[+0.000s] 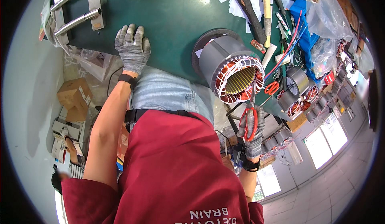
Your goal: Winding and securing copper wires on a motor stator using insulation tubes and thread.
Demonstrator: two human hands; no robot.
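Note:
A motor stator (221, 54) with a grey cylindrical shell lies on its side on the green table (168, 43). Its open end faces me, showing copper windings (224, 81) laced with white cord. Behind it is a dark round plate (199, 45). In my right hand (256, 135), gloved in grey, are red-handled scissors (256, 123); their blades point up to the stator's right rim, and whether they touch it I cannot tell. My left hand (133, 52), gloved too, rests flat near the table's front edge, fingers spread and holding nothing.
Right of the stator lie more red-handled scissors (272, 88), a marker (283, 23), red and blue wires, and smaller stators (297, 81). A blue bin (308, 43) stands beyond. Metal rods on a frame (78, 22) sit far left. Another person's arm (72, 150) shows at lower left.

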